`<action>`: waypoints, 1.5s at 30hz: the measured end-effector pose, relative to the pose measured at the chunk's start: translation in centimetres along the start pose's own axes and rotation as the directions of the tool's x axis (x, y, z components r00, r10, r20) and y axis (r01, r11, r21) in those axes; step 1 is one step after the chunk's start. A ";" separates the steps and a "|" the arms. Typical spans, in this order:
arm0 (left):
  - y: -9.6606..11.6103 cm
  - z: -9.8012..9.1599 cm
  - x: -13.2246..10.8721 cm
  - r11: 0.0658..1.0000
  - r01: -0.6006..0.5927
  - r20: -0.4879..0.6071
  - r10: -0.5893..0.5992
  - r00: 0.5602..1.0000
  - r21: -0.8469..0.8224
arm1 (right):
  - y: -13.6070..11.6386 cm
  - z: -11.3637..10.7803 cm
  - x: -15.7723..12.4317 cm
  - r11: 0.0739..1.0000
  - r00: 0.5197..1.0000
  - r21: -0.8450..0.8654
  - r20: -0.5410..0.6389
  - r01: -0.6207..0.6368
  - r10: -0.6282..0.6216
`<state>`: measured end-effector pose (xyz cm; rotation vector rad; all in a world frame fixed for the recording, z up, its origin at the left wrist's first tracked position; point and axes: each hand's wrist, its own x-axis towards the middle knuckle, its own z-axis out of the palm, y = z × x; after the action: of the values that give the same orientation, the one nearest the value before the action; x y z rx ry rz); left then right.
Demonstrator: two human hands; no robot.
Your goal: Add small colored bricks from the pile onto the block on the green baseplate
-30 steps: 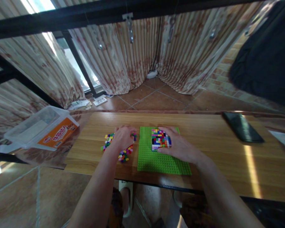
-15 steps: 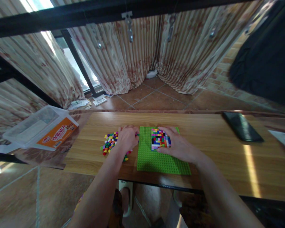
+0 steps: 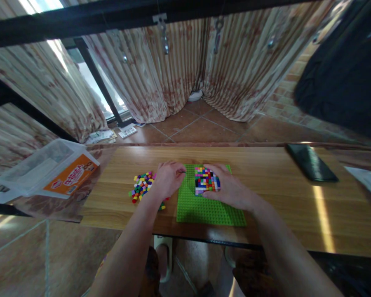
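A green studded baseplate (image 3: 210, 212) lies on the wooden table. On it sits a block of small multicoloured bricks (image 3: 205, 181), packed edge to edge. My right hand (image 3: 230, 187) is curled around the block's right side, thumb at the near edge and fingers at the far edge. My left hand (image 3: 168, 177) is over the baseplate's left edge, fingertips pinched on a small brick (image 3: 183, 171) that looks dark green. Left of that hand, loose coloured bricks (image 3: 142, 185) are heaped on the table, partly hidden by the hand and forearm.
A clear plastic box (image 3: 52, 156) with an orange label stands left of the wooden table (image 3: 266, 165). Toward the table's right end lies a black phone-like slab (image 3: 312, 163), with white paper (image 3: 365, 179) beyond it. A dark metal bar (image 3: 111, 18) crosses above, before striped curtains.
My left hand has moved right from the brick heap to the baseplate's left edge, with the small brick in its fingertips. My right hand stays on the block. The view has shifted slightly.
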<state>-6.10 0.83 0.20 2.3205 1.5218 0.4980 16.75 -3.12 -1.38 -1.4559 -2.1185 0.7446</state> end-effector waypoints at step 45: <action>2.4 2.5 -1.0 0.865 0.078 -0.055 -0.120 0.991 -0.495 | 0.1 0.2 0.1 1.000 1.000 -0.009 -0.025 -0.004 0.004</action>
<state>-3.46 -1.21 -1.06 1.8368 1.3433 0.8547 16.65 -3.02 -1.60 -1.4674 -2.1029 0.7154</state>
